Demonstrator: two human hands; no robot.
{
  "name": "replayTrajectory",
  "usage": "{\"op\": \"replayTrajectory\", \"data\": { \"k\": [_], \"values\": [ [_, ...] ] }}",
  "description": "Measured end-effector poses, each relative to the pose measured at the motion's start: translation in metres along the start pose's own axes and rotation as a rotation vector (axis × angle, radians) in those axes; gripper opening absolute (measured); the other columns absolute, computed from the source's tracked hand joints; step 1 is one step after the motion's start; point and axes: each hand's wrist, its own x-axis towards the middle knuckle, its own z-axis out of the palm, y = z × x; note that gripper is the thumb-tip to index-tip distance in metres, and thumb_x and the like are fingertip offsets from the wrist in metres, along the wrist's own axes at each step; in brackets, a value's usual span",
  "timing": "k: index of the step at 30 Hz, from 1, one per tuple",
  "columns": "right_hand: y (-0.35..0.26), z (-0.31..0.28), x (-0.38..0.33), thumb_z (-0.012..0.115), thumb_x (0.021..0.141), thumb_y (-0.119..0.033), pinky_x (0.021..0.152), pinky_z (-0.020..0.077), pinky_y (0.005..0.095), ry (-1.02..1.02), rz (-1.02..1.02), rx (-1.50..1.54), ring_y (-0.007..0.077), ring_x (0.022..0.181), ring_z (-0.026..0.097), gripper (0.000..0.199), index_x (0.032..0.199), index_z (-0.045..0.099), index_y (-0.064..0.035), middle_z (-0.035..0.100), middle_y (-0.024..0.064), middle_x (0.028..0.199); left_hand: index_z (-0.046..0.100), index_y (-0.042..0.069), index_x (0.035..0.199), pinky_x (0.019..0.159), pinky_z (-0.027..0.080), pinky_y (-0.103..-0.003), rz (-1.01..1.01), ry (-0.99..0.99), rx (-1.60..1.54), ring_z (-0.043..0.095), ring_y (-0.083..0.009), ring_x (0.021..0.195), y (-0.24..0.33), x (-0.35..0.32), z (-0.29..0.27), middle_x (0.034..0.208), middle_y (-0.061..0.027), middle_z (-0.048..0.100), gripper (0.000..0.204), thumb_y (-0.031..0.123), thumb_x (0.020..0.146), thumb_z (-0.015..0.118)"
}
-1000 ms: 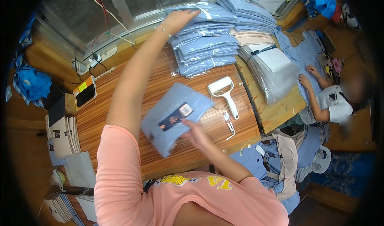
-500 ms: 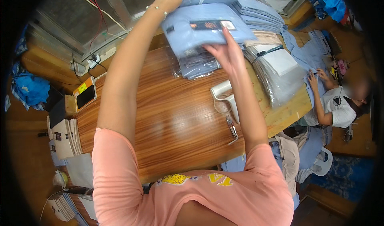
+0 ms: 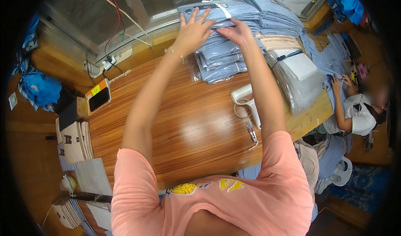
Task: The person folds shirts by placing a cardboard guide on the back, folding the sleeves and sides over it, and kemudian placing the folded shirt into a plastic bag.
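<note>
Folded light-blue shirts in clear bags form a tall stack [image 3: 246, 13] at the far edge of the table, with a white band [image 3: 223, 9] across its top. My left hand [image 3: 193, 34] lies on the near left part of this stack, its fingers spread. Beside it, my right hand [image 3: 239, 33] touches the stack's near side, fingers stretched out and holding nothing. Below my hands, more bagged blue shirts [image 3: 219, 66] are piled on the table, partly covered by those above.
A white pistol-shaped device [image 3: 241, 94] and small pliers-like snips [image 3: 251, 130] lie by my right forearm. Clear plastic bags [image 3: 294, 91] lie to the right. A phone [image 3: 99, 99] rests on an orange box at left. A co-worker [image 3: 355, 110] handles blue cloth at far right.
The bagged blue shirt my hands held has been let go and lies on the stack. My left hand has moved nearer and opened flat; my right hand has moved up to the stack.
</note>
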Motion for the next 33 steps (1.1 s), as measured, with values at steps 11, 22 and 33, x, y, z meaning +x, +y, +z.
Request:
{"op": "replayTrajectory", "data": {
  "k": [11, 22, 33],
  "values": [
    [0.142, -0.087, -0.312, 0.049, 0.092, -0.024, 0.085, 0.0442, 0.0304, -0.251, 0.230, -0.666, 0.0168, 0.098, 0.057, 0.032, 0.119, 0.050, -0.0065, 0.059, 0.0080, 0.103, 0.058, 0.001, 0.106, 0.098, 0.033, -0.042, 0.508, -0.368, -2.226, 0.051, -0.0281, 0.109, 0.164, -0.136, -0.279, 0.114, -0.0126, 0.056, 0.050, 0.045, 0.092, 0.040],
    [0.237, -0.105, -0.439, 0.052, 0.090, -0.023, 0.078, 0.0410, 0.0262, -0.039, 0.146, -0.652, 0.0107, 0.091, 0.055, 0.028, 0.115, 0.052, -0.0092, 0.059, 0.0018, 0.096, 0.063, 0.006, 0.092, 0.097, 0.032, -0.047, 0.892, -0.184, -2.165, 0.053, -0.0268, 0.104, 0.168, -0.193, -0.357, 0.102, -0.0099, 0.059, 0.052, 0.050, 0.092, 0.036],
    [0.231, -0.255, -0.535, 0.047, 0.090, -0.011, 0.066, 0.0417, 0.0211, 0.278, -0.268, -0.552, 0.0085, 0.076, 0.055, 0.022, 0.112, 0.047, -0.0104, 0.056, 0.0015, 0.084, 0.068, 0.012, 0.078, 0.095, 0.032, -0.052, 0.934, -0.116, -2.167, 0.054, -0.0256, 0.098, 0.304, -0.166, -0.319, 0.091, -0.0071, 0.062, 0.059, 0.056, 0.092, 0.031]
  ]
}}
